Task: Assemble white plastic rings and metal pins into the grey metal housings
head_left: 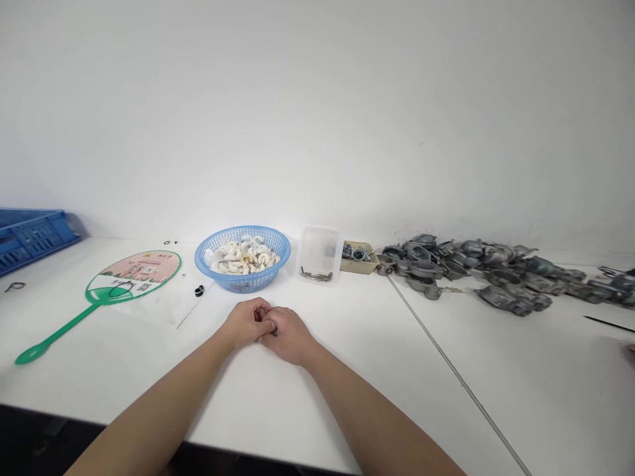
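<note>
My left hand (pixel 247 323) and my right hand (pixel 289 335) meet on the white table (pixel 278 410), their curled fingers touching. Whether anything is between the fingers is hidden. Just beyond them stands a blue oval basket (pixel 248 283) filled with white curved pieces (pixel 243 256). To its right are a clear plastic box (pixel 319 254) with a few thin metal parts in it and a small yellowish tray (pixel 358 266) of small metal parts. Small black rings (pixel 199 291) lie left of my hands.
A green-handled fan (pixel 136 274) lies at the left, near a blue crate (pixel 37 235). Grey metal castings (pixel 510 291) are heaped along the wall at the right. A seam crosses the table. Part of another person's hand (pixel 631 348) shows at the right edge.
</note>
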### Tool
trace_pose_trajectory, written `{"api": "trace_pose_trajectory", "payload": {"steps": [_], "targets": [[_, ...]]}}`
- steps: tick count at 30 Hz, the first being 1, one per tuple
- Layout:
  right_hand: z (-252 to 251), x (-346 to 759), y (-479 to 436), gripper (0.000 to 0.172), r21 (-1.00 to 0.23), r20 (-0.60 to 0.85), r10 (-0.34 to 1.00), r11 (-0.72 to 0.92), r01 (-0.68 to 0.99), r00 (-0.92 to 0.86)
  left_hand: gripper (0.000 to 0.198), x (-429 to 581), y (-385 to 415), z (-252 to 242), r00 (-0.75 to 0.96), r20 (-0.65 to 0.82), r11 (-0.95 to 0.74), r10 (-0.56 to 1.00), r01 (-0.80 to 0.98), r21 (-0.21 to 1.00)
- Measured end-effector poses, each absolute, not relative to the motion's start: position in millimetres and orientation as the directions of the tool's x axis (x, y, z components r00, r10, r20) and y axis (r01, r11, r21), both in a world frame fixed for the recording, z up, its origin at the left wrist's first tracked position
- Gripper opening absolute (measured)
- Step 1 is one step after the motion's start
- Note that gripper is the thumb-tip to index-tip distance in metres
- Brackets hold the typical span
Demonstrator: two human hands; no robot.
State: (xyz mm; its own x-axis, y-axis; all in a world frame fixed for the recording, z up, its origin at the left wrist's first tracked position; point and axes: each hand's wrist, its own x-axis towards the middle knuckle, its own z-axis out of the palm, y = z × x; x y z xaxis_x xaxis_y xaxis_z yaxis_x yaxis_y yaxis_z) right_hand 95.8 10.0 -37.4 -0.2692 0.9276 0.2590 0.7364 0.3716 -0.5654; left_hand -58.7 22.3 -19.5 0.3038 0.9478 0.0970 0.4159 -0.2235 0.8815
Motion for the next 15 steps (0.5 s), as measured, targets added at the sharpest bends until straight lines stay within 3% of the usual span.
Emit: {"api": "trace_pose_trajectory", "payload": {"steps": [5, 15], "targets": [[-19.2, 92.4, 7.0, 0.005, -0.523, 0.275, 0.855, 0.517, 0.677, -0.44, 0.02, -58.7, 22.4, -18.4, 0.299, 0.092, -0.219, 0.95, 0.424, 0.879], [-15.4, 90.5, 9.4, 0.012, -0.519, 0.258, 0.85, 0.523, 0.676, -0.46, 0.02, -58.5, 23.3, -18.5, 0.303, 0.1, -0.233, 0.948, 0.444, 0.865]]}}
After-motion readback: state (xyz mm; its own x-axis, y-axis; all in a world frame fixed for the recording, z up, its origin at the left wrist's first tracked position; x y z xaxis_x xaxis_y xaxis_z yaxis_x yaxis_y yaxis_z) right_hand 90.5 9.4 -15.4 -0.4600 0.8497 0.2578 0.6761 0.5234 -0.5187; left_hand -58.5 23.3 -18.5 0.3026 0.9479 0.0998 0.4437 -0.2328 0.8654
